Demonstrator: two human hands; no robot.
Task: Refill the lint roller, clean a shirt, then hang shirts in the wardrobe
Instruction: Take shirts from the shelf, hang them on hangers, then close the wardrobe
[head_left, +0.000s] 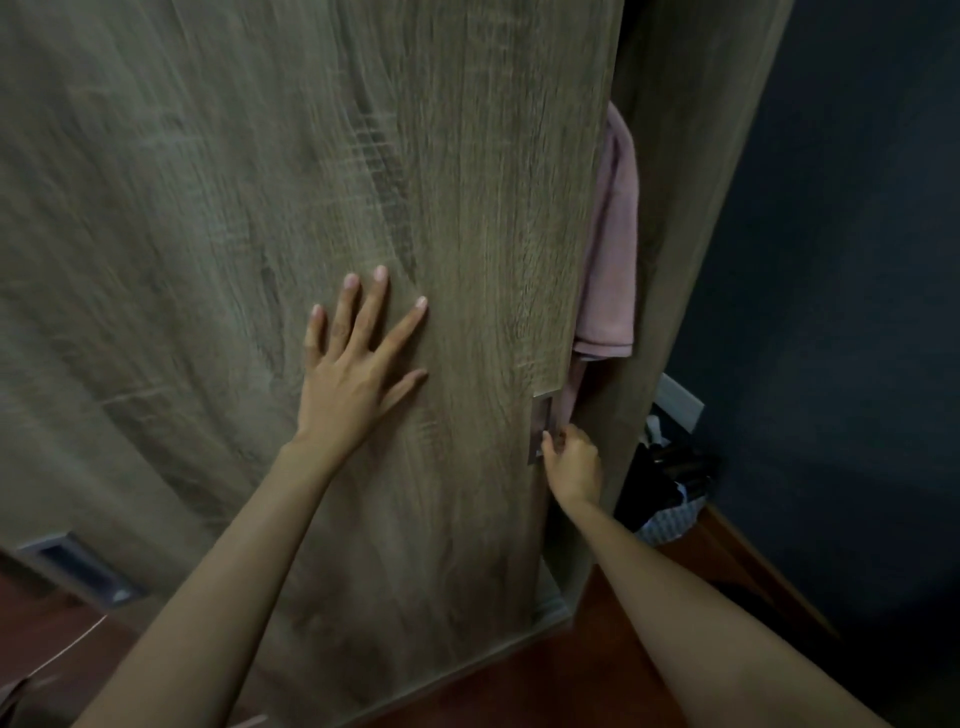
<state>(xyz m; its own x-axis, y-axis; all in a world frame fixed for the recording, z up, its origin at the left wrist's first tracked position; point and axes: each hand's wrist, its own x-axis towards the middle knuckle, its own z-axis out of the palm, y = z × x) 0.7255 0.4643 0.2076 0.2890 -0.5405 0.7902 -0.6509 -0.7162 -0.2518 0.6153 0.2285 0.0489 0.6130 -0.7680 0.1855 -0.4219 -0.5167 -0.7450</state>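
Observation:
A wood-grain sliding wardrobe door fills most of the head view. My left hand lies flat on the door panel with its fingers spread. My right hand has its fingers hooked on the metal recessed handle at the door's right edge. A narrow gap stays between that edge and the wardrobe's side panel. In the gap hangs a pink shirt, mostly hidden by the door.
A dark blue wall stands at the right. A basket with dark clothes sits on the red-brown floor beside the wardrobe. A second recessed handle shows at the lower left.

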